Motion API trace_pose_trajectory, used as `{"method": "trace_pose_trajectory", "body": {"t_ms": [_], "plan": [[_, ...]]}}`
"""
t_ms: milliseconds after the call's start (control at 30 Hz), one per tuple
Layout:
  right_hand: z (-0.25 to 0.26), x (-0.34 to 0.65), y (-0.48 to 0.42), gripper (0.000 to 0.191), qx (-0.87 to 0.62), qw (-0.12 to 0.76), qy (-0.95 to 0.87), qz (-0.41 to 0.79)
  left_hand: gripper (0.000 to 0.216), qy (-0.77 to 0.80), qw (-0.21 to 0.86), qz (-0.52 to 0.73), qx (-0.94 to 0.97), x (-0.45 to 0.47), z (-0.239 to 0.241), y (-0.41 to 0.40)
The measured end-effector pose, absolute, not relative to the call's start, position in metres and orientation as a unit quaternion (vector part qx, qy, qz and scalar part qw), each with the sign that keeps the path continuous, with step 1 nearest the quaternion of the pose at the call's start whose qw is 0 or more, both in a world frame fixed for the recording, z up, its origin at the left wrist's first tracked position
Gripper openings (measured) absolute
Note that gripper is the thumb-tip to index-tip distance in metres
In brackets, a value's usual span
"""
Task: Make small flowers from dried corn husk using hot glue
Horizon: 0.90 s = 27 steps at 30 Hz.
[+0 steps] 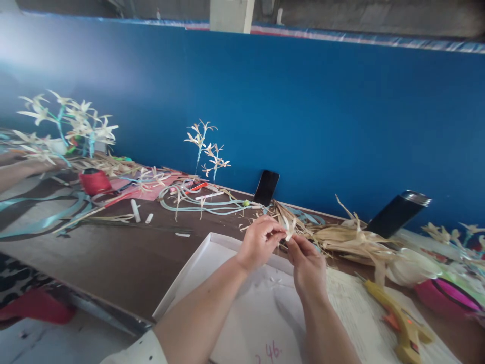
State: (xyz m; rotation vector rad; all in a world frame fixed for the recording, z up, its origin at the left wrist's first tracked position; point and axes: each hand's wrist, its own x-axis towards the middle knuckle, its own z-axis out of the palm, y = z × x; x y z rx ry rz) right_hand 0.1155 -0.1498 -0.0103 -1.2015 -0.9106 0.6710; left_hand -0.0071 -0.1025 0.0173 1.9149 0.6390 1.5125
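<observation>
My left hand (260, 241) and my right hand (307, 263) meet above the far edge of a white box lid (197, 273). Both pinch a small pale flower made of dried husk strips (290, 226), held between the fingertips of the two hands. Just behind the hands lies a heap of dried corn husks (348, 237) on the brown table (113, 253).
A yellow glue gun (401, 321) lies at the right. A black phone (266, 187) and a dark flask (397, 212) lean on the blue wall. Finished husk flower sprigs (206, 146), a red thread spool (94, 181), teal ribbons (45, 212) and another person's arm (18, 169) are at the left.
</observation>
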Motion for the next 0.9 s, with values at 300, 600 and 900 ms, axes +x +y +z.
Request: {"method": "trace_pose_trajectory", "body": {"t_ms": [300, 600, 900], "plan": [[-0.015, 0.115, -0.147, 0.032, -0.524, 0.695, -0.400, 0.288, 0.008, 0.232, 0.342, 0.571, 0.709, -0.007, 0.019, -0.103], [-0.005, 0.108, -0.152, 0.025, -0.547, 0.669, -0.447, 0.233, 0.005, 0.228, 0.319, 0.557, 0.732, -0.011, 0.021, -0.105], [-0.004, 0.109, -0.152, 0.025, -0.563, 0.651, -0.472, 0.192, 0.005, 0.209, 0.267, 0.566, 0.751, -0.013, 0.021, -0.104]]}}
